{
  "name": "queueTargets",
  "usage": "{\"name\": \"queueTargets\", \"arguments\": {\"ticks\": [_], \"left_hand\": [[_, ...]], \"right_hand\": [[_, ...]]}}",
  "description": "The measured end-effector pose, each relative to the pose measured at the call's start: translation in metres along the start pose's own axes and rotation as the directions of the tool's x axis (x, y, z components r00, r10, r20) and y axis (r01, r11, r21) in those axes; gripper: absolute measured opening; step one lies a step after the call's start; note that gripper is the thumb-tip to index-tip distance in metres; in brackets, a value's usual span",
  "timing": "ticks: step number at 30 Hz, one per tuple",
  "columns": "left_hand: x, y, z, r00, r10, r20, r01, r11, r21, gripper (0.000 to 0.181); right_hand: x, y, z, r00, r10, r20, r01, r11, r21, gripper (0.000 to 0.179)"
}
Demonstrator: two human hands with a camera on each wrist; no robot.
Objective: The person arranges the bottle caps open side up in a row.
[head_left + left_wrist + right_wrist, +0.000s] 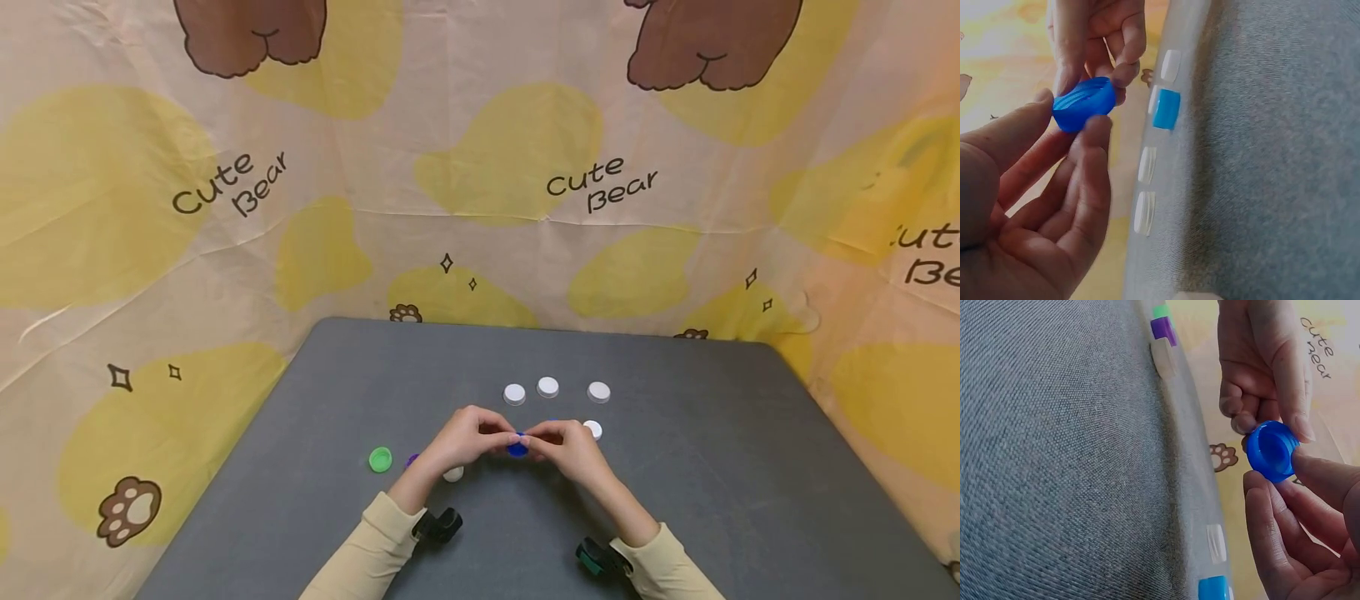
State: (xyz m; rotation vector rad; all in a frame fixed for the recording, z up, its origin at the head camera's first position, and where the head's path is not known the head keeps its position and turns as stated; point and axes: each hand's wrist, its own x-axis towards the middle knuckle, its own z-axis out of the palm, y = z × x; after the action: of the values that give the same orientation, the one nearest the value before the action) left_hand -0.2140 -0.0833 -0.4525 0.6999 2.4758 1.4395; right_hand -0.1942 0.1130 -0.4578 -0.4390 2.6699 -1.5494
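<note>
A blue bottle cap (517,448) is held a little above the table between both hands. My left hand (467,438) pinches one side of it with thumb and fingertips. From the opposite side, my right hand (572,452) grips the cap's rim. In the right wrist view the hollow inside of the blue cap (1274,452) shows, and in the left wrist view its ridged side is visible. Near my left wrist lie a green cap (380,459), a partly hidden purple cap (1163,331) and a white cap (453,474).
Several white caps, one of them (547,387), lie beyond the hands on the grey table (712,467). A lighter blue cap (1166,109) sits among them, mostly hidden by my right hand in the head view. A patterned cloth (487,150) hangs behind the table.
</note>
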Motion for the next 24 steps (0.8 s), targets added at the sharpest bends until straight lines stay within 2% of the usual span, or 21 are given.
{"name": "queueTargets", "arguments": {"ticks": [4, 6, 7, 12, 14, 24], "left_hand": [[-0.001, -0.001, 0.003, 1.000, -0.008, -0.006, 0.007, 0.995, -0.104, 0.014], [-0.001, 0.000, 0.004, 1.000, 0.000, -0.016, -0.002, 0.992, -0.129, 0.014], [-0.001, -0.001, 0.004, 1.000, 0.004, -0.020, -0.007, 0.992, -0.129, 0.014], [-0.008, 0.014, 0.000, 0.998, 0.047, -0.030, -0.050, 0.992, -0.115, 0.019], [-0.010, 0.016, -0.001, 0.998, 0.054, -0.029, -0.057, 0.992, -0.111, 0.021], [-0.002, -0.012, 0.006, 0.998, 0.013, -0.067, -0.015, 1.000, -0.020, 0.026]], "right_hand": [[0.000, 0.001, 0.001, 1.000, 0.015, 0.007, -0.015, 1.000, 0.020, 0.017], [0.000, 0.002, 0.001, 1.000, 0.025, 0.011, -0.025, 0.999, 0.042, 0.019], [0.000, 0.002, 0.001, 0.999, 0.033, 0.013, -0.034, 0.998, 0.055, 0.019], [0.001, 0.004, 0.002, 0.998, 0.062, 0.027, -0.065, 0.989, 0.133, 0.020], [0.002, 0.005, 0.003, 0.997, 0.069, 0.033, -0.074, 0.984, 0.163, 0.020], [0.003, 0.011, 0.009, 0.995, 0.073, 0.063, -0.086, 0.967, 0.241, 0.021]]}}
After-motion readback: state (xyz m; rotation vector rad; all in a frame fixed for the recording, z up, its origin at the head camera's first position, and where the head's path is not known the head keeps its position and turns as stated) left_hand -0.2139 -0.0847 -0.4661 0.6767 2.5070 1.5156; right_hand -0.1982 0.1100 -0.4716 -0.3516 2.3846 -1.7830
